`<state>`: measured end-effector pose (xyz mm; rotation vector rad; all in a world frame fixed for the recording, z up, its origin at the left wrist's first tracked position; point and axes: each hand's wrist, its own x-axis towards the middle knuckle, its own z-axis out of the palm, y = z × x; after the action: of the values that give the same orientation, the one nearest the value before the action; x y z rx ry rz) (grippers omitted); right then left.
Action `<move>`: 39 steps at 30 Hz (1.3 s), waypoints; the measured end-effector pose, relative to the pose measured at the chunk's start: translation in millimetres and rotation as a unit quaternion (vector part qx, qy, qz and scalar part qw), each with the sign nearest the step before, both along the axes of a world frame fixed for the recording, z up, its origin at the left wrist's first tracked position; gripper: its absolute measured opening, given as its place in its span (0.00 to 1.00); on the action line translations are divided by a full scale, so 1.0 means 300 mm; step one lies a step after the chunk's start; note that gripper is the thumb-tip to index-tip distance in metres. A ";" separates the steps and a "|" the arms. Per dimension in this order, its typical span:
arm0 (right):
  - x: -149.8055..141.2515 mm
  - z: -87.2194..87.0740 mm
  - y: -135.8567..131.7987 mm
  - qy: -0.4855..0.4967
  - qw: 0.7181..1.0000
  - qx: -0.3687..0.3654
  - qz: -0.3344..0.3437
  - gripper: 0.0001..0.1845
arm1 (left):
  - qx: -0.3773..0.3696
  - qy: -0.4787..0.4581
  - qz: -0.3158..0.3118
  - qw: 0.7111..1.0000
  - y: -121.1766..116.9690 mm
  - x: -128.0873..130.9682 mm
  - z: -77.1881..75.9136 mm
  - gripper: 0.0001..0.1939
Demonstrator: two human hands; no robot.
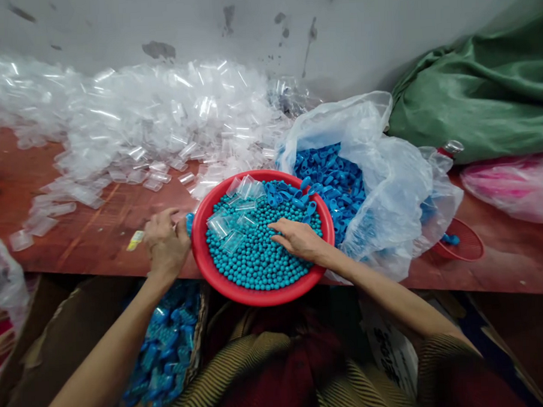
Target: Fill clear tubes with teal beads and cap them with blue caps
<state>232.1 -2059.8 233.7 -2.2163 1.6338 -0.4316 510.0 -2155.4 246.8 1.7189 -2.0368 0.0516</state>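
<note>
A red plastic basin point(202, 254) holds turquoise beads point(260, 270), with clear plastic tubes point(230, 229) and blue spoon-like plastic pieces point(284, 194) lying on top of them. Over the beads on the right side is my right hand point(297, 239), its fingertips pointing left and slightly apart, nothing visible between them. Just left of the basin, my left hand point(167, 241) has its fingers curled. A small blue piece point(190, 223) shows by its thumb, at the basin's rim; the hand partly hides what it grips.
Clear tubes point(160, 124) are heaped along the wall. Right of the basin, a plastic bag point(382, 180) spills blue pieces point(343, 194). A small red basket point(466, 243) and green sack point(482, 92) lie further right. Below the table edge stands a box of blue-filled items point(165, 346).
</note>
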 end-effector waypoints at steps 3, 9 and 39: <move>0.037 0.019 -0.046 0.020 1.000 -0.004 -0.011 0.15 | 0.004 -0.039 -0.114 0.993 0.115 -0.063 0.031 0.17; 0.148 0.003 -0.185 0.079 0.997 0.019 0.006 0.24 | 0.128 -0.247 -0.191 0.941 0.177 -0.178 0.017 0.14; -0.151 0.073 -0.028 0.296 0.953 0.052 -0.040 0.17 | 0.129 -0.270 -0.522 0.799 0.025 -0.367 -0.050 0.21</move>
<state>186.9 -2068.2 255.7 -2.3365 1.9752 0.3380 399.8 -2148.1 231.8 0.4609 -3.2736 -0.1148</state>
